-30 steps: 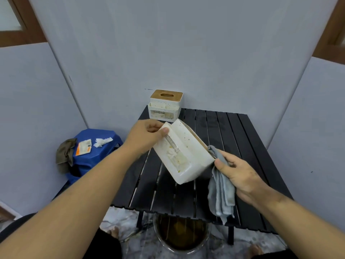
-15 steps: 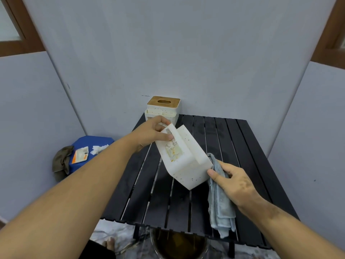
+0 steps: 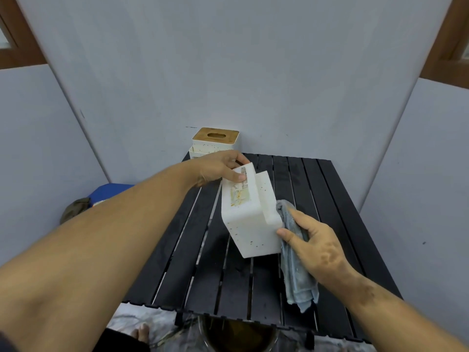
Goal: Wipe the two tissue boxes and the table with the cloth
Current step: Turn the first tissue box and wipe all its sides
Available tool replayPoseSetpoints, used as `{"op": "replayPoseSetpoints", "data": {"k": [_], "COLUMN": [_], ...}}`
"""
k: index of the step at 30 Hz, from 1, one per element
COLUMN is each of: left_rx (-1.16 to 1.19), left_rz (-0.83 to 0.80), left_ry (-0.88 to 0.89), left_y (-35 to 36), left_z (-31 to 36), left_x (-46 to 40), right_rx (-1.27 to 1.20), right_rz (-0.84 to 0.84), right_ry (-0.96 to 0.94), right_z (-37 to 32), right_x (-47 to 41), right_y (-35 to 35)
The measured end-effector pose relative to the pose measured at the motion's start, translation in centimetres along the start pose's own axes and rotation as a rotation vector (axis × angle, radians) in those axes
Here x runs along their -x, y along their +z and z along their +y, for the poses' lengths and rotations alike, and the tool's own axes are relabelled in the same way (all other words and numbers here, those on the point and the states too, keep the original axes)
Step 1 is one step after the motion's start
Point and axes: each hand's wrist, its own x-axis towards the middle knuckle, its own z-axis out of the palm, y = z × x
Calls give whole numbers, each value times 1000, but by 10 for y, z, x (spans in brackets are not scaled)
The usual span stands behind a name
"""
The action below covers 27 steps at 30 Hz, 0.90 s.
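Observation:
A white speckled tissue box [image 3: 250, 219] is held tilted above the black slatted table [image 3: 337, 199], its stained underside turned toward me. My left hand [image 3: 220, 168] grips its upper far end, thumb on the stained face. My right hand [image 3: 312, 245] holds a grey-blue cloth [image 3: 295, 262] against the box's right side, and the cloth's loose end hangs down toward the table. A second white tissue box [image 3: 215, 143] with a wooden slotted lid stands at the table's far left corner, partly hidden behind my left hand.
Grey partition walls close in the table on three sides. A blue stool [image 3: 111, 193] with a dark rag [image 3: 76, 208] sits on the floor to the left. A round metal pot [image 3: 238, 335] stands under the table's near edge, beside bare toes [image 3: 140, 332].
The held box has been turned and moved away from me, its stained underside now more upright. My right hand with the cloth has followed along its right side.

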Motion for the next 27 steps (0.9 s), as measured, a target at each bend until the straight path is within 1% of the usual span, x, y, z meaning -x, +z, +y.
{"op": "replayPoseSetpoints", "data": {"k": [3,6,11,15,18,21,23,27], "left_rx": [-41,-94,-195,-206,-221,-237,-289,-412], "left_rz": [-34,-77,-136,-116,-35,188,292,348], "left_ry": [-12,-15,-32,-39,-30,66,149,309], "left_y": [1,7,16,16,17,16,19,47], "left_z": [3,9,19,15,15,14,11,-9], "left_x": [-9,-17,-29,-30,-22,4,33,93], "right_rx": [19,94,111,100,77,55,48,32], "right_rz": [41,66,39,71,68,53,44,42], "right_ry": [-60,-135,-156,-159,-142,-135,-133,-134], "right_z": [-1,-1,3,4,4,4,4,6], "right_x": [2,3,8,11,11,11,12,12], "right_y": [1,0,1,4,4,3,2,0]}}
